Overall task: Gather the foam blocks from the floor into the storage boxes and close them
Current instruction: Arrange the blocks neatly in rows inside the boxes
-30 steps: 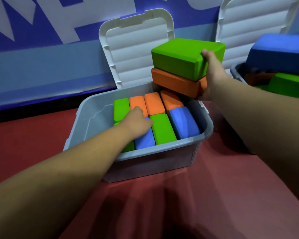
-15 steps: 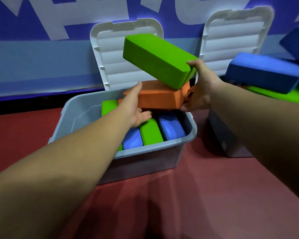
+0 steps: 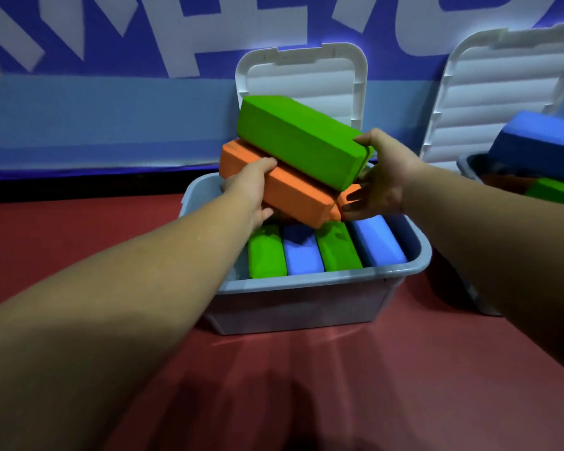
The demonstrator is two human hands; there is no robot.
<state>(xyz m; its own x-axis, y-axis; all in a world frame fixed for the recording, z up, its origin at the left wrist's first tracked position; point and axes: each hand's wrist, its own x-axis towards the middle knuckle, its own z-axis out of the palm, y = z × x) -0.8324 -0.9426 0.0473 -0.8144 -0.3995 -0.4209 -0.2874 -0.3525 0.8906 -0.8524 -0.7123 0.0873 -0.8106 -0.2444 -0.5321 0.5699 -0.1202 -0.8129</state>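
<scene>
Above the grey storage box (image 3: 306, 286), the left hand (image 3: 251, 190) grips an orange block (image 3: 295, 198); the right hand (image 3: 383, 177) clasps the green block (image 3: 293, 138) stacked on it. Packed blocks (image 3: 302, 253) fill the box beneath, its white lid (image 3: 303, 76) open behind.

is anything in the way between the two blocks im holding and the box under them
The lid is open, so nothing covers the storage box. But packed blocks stand in it right under the held orange block and green block, so the pair would likely have to sit on top of them.
</scene>
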